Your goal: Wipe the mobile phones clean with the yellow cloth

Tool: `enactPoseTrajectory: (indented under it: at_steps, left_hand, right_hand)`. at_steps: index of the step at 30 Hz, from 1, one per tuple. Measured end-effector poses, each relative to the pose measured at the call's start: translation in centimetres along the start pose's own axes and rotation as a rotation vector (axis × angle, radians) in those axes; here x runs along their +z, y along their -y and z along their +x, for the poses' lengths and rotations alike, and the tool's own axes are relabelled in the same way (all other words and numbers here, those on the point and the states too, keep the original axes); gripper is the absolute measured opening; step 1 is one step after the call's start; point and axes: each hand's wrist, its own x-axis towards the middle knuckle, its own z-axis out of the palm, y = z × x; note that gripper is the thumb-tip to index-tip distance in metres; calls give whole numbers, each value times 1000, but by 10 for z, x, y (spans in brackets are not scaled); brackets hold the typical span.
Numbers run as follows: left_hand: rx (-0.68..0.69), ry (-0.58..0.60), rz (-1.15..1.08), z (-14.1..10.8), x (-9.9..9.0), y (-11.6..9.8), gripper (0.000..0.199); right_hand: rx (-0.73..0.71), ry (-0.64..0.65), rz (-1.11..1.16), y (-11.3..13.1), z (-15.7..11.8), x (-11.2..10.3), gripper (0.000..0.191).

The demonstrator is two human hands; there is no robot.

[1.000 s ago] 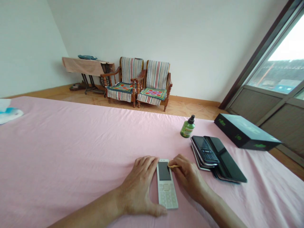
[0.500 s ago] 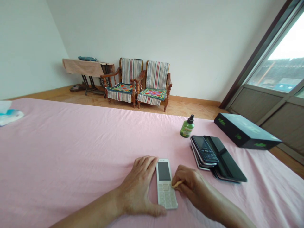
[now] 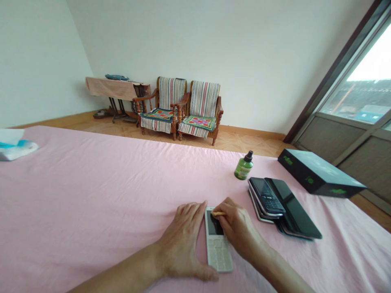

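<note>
A white keypad phone [image 3: 220,253] lies face up on the pink cloth, its dark screen [image 3: 214,225] at the far end. My left hand [image 3: 182,240] spans its left side, holding it steady with a fingertip by the top corner and the thumb at the bottom edge. My right hand [image 3: 236,226] is closed in a pinch over the screen's right side. From its fingers pokes a small yellowish piece [image 3: 218,213], perhaps folded cloth, touching the upper screen. Most of that piece is hidden in the hand.
Right of my hands lies a stack of phones [image 3: 267,197] beside a large dark tablet [image 3: 295,209]. Behind them stand a green spray bottle [image 3: 243,167] and a black box [image 3: 317,173]. A tissue pack [image 3: 18,149] is at far left. Two wooden chairs [image 3: 200,106] stand beyond the pink cloth [image 3: 106,183].
My right hand has moved up from beside the keypad to the screen, carrying the yellowish piece. My left hand keeps its place at the phone. The whole view has shifted slightly.
</note>
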Motion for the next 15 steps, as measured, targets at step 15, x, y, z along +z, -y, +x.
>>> enactPoseTrajectory:
  at_steps: [15]
  left_hand:
    - [19,-42,-22,0,2,-2,124]
  right_hand:
    - [-56,11,-103,7,3,10,26]
